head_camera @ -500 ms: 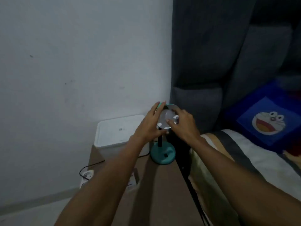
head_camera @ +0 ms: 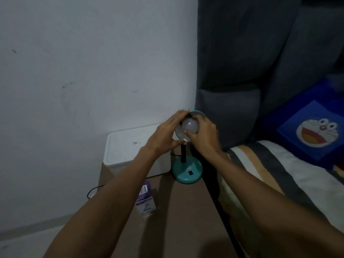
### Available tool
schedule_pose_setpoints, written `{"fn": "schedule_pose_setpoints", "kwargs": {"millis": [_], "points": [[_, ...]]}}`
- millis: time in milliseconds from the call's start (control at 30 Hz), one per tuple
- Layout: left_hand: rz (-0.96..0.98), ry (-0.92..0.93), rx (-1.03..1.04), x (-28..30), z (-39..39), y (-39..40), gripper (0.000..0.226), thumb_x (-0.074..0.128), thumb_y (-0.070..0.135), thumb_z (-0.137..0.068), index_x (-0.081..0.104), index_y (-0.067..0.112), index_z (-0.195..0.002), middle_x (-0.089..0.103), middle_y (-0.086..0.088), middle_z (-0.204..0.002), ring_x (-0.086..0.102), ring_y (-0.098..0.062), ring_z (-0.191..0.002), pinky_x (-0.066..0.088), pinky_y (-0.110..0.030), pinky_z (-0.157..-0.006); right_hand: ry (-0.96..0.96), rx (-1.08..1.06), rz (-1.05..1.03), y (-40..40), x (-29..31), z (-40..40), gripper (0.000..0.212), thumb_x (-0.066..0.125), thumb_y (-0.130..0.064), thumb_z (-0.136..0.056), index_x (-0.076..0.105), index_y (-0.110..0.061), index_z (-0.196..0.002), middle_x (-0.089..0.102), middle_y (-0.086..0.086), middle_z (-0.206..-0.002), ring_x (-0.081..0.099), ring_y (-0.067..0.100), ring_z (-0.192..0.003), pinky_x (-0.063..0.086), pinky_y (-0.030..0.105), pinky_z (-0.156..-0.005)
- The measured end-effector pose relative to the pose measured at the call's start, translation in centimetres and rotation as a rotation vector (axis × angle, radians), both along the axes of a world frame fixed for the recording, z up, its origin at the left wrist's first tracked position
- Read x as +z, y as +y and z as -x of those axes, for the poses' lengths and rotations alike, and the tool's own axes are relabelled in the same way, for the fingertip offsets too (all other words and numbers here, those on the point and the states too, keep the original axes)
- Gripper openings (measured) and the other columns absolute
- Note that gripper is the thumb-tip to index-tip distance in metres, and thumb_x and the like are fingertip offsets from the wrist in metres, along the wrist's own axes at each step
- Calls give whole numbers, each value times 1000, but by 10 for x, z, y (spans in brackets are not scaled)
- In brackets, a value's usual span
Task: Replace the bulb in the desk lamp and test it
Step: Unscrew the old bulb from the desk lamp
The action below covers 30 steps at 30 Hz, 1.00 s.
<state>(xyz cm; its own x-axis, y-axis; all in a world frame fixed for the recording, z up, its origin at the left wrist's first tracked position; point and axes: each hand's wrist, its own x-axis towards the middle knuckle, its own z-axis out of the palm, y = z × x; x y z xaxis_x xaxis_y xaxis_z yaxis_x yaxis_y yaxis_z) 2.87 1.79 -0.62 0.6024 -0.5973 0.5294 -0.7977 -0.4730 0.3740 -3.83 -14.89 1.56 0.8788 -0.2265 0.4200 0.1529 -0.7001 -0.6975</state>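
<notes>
at nine o'clock of the scene a black cable [head_camera: 94,189] loops down the pale wall [head_camera: 74,62] beside the brown table [head_camera: 186,220]. next, at the table's far left corner, sits a white box [head_camera: 126,151]. at six o'clock of that box a small purple carton [head_camera: 146,199] lies on the tabletop, partly hidden by the left forearm.

the left hand [head_camera: 165,136] is curled around the left rim of the lamp shade [head_camera: 179,134], fingers over the top edge and thumb underneath, steadying it. the shade faces the camera, tilted. inside it sits the white bulb [head_camera: 189,125], unlit, at the middle of the shade. at three o'clock of the bulb the right hand [head_camera: 203,136] grips it, thumb at its lower edge and fingers wrapped over its right side.

below the shade a black stem [head_camera: 183,153] drops to the teal base [head_camera: 187,169], which stands at the table's far right edge.

further right stands a dark grey headboard [head_camera: 251,62], then a striped sheet [head_camera: 279,174] and, at three o'clock, a blue cartoon cushion [head_camera: 316,131].
</notes>
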Motion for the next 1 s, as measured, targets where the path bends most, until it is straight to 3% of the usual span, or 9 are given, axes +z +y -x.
{"fn": "schedule_pose_setpoints", "kwargs": {"millis": [167, 267, 333, 500, 633, 767, 833, 933, 1000], "points": [[18, 15, -3, 3, 0, 2, 109, 97, 19, -73, 35, 10, -161, 42, -8, -165, 39, -22, -154, 34, -31, -125, -37, 35, 290, 6, -10, 7, 61, 73, -7, -81, 55, -20, -137, 45, 13, -139, 52, 38, -115, 53, 46, -89], [33, 19, -3, 3, -1, 2, 106, 96, 18, -75, 35, 11, -162, 42, -8, -165, 39, -23, -154, 38, -40, -124, -60, 12, 156, 9, -14, 6, 64, 72, -16, -85, 47, -20, -143, 40, 14, -146, 50, 34, -122, 52, 44, -95], [39, 21, -14, 2, -1, 1, 106, 96, 15, -75, 35, 10, -162, 42, -9, -165, 40, -24, -154, 39, -45, -123, -11, -28, 33, 10, -11, 2, 59, 70, -27, -89, 47, -16, -142, 49, 14, -139, 56, 31, -119, 49, 37, -93], [40, 25, -23, 0, 1, -2, 106, 96, 14, -75, 35, 11, -162, 42, -10, -165, 40, -24, -154, 40, -45, -123, -16, 13, 208, 10, -8, 5, 63, 72, -8, -83, 51, -17, -142, 42, 16, -143, 47, 37, -124, 50, 44, -98], [46, 27, -21, -1, 1, 0, 103, 94, 13, -78, 35, 10, -162, 42, -10, -165, 41, -23, -153, 39, -43, -123, 26, -57, 57, 14, -10, 2, 56, 69, -26, -89, 48, -15, -140, 47, 15, -140, 55, 33, -119, 49, 39, -93], [40, 26, -25, 0, 0, 1, 105, 95, 13, -77, 34, 10, -162, 41, -9, -166, 40, -22, -153, 39, -41, -123, -10, -19, 160, 17, -8, 2, 61, 73, -9, -83, 53, -17, -140, 43, 15, -141, 47, 35, -124, 49, 41, -98], [46, 28, -23, 1, 0, 1, 104, 94, 12, -78, 34, 10, -162, 41, -9, -166, 40, -22, -153, 40, -41, -123, -21, 0, 119, 18, -9, 3, 65, 74, -15, -83, 49, -21, -142, 39, 14, -145, 45, 33, -127, 50, 43, -99], [46, 26, -22, -3, 0, 0, 104, 94, 13, -77, 34, 12, -162, 41, -9, -166, 41, -24, -153, 41, -44, -122, 50, -84, 0, 17, -7, 0, 53, 69, -29, -88, 51, -16, -137, 50, 15, -134, 57, 31, -116, 50, 37, -89], [43, 29, -21, -4, 0, -1, 105, 95, 13, -77, 33, 13, -163, 40, -9, -166, 41, -25, -153, 41, -46, -122, 76, -86, 63, 16, -5, 0, 51, 70, -20, -88, 54, -14, -136, 50, 15, -134, 54, 33, -117, 48, 36, -91]]}}
